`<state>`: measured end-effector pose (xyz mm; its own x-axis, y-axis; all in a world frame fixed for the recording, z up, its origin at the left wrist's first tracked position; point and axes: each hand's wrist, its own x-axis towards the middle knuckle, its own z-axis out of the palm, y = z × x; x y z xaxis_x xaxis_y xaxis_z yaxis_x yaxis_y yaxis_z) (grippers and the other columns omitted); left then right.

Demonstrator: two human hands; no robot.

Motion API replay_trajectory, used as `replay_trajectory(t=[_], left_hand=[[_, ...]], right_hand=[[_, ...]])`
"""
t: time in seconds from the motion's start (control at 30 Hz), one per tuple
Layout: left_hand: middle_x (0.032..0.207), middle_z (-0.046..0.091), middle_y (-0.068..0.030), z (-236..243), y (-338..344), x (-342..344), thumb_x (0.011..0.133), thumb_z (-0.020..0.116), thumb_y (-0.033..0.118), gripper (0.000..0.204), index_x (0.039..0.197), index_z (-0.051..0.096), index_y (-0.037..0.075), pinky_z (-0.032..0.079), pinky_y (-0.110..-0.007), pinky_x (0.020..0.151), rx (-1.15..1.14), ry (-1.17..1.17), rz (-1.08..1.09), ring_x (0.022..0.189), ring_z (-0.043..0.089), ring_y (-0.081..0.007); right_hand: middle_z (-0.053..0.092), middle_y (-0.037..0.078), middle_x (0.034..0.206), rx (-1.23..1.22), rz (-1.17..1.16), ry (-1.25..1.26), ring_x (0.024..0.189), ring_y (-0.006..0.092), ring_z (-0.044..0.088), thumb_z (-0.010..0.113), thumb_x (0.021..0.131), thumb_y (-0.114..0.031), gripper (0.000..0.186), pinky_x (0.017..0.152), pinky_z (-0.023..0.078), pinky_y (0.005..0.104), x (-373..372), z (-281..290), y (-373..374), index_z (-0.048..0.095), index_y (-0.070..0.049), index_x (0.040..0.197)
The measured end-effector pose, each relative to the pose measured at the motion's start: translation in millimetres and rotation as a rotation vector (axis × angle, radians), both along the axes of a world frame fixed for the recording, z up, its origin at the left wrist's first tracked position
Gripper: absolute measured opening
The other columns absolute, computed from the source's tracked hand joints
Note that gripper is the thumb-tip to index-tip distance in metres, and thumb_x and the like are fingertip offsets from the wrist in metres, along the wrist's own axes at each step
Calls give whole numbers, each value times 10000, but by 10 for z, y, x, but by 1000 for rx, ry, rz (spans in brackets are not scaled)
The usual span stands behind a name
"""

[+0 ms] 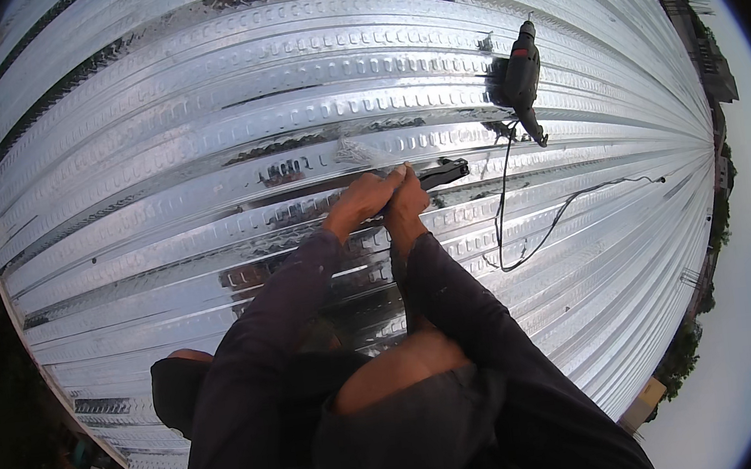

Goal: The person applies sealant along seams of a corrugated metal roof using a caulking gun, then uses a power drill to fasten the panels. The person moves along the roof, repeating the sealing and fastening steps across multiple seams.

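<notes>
I crouch on a shiny corrugated metal roof sheet [198,116]. My left hand [361,201] and my right hand [408,196] are pressed together at a rib of the sheet. My right hand is closed on a black hand tool [444,172] whose dark end sticks out to the right. My left hand's fingers pinch at the same spot beside it; what they hold is hidden. Both forearms are in dark long sleeves.
A black and red corded power drill [521,77] lies on the sheet to the upper right, its cable [521,228] looping down toward me. The roof's edge runs along the right and the lower left, with trees and ground far below.
</notes>
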<state>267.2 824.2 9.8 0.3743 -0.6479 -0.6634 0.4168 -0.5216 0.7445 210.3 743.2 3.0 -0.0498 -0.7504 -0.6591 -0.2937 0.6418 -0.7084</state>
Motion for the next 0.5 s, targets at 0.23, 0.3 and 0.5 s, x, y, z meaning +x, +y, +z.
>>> replay_trajectory(t=[0.23,0.3,0.5], left_hand=[[788,704,-134,-454,278,294,928,660,381,447,1019,742,-49,496,-420,693,-46,-208,-244,746,664,-255],[715,669,-111,-330,144,352,852,762,306,353,907,754,-43,498,-414,655,-28,-50,-205,713,661,-222],[669,663,-103,-284,89,205,914,711,292,329,848,739,-29,472,-357,558,81,-282,-248,580,628,-188]], right_hand=[[620,151,874,317,104,39,731,271,635,655,929,-149,257,632,547,424,139,695,-128,586,4,1124],[593,112,783,341,267,-57,616,211,589,642,935,-97,185,525,507,356,-204,682,-765,564,3,1068],[540,69,675,164,165,52,524,166,524,619,950,-74,92,464,442,323,121,836,-557,563,-2,937]])
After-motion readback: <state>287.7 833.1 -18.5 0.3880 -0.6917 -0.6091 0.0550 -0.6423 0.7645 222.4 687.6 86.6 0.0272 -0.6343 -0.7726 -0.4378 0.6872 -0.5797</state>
